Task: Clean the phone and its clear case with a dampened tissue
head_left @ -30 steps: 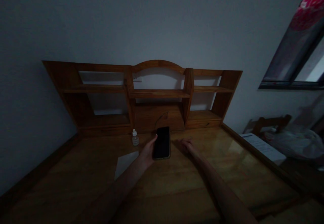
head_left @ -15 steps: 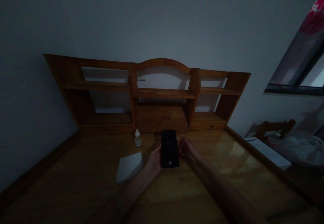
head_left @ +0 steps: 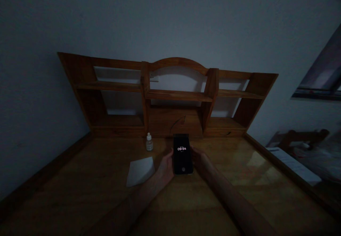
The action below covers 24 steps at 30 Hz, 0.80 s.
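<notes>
A dark smartphone (head_left: 183,160) is held upright-facing over the desk, its screen lit with the time 09:54 in white digits. My left hand (head_left: 166,165) grips its left edge, thumb along the side and the other fingers hidden behind it. On the opposite edge, my right hand (head_left: 200,160) is closed against the phone, its fingertips partly hidden. Left of my left hand lies a white folded cloth or paper (head_left: 140,171). Behind that stands a small clear bottle (head_left: 149,143) with a white dropper-like cap.
A wooden shelf unit (head_left: 179,95) with several compartments rises along the back of the desk (head_left: 101,179). A wall socket (head_left: 153,78) shows through its middle opening. At right, beyond the desk's raised edge, are white papers (head_left: 295,165) and a wooden chair (head_left: 306,136).
The phone's screen has gone from nearly black to showing the time. My right hand has closed in on the phone's right edge. The whole view has shifted slightly.
</notes>
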Each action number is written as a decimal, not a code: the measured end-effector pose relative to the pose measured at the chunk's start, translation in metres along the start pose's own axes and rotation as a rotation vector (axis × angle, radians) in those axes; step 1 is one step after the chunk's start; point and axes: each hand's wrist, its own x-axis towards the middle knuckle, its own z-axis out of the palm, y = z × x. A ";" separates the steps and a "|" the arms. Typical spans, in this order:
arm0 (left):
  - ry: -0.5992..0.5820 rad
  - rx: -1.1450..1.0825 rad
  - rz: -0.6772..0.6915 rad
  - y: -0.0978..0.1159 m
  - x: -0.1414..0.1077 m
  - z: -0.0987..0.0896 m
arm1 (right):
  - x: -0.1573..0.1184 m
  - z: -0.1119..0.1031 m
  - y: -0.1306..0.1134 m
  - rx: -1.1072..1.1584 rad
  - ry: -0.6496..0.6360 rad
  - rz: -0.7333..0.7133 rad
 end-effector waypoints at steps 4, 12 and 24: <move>0.021 0.011 0.017 0.002 0.001 -0.001 | -0.010 0.005 -0.005 -0.005 -0.055 0.004; -0.033 -0.024 0.020 0.005 -0.005 0.005 | -0.020 0.008 -0.013 -0.064 -0.133 0.014; -0.047 0.083 -0.046 0.004 -0.014 0.021 | -0.014 0.013 -0.008 -0.021 0.021 -0.074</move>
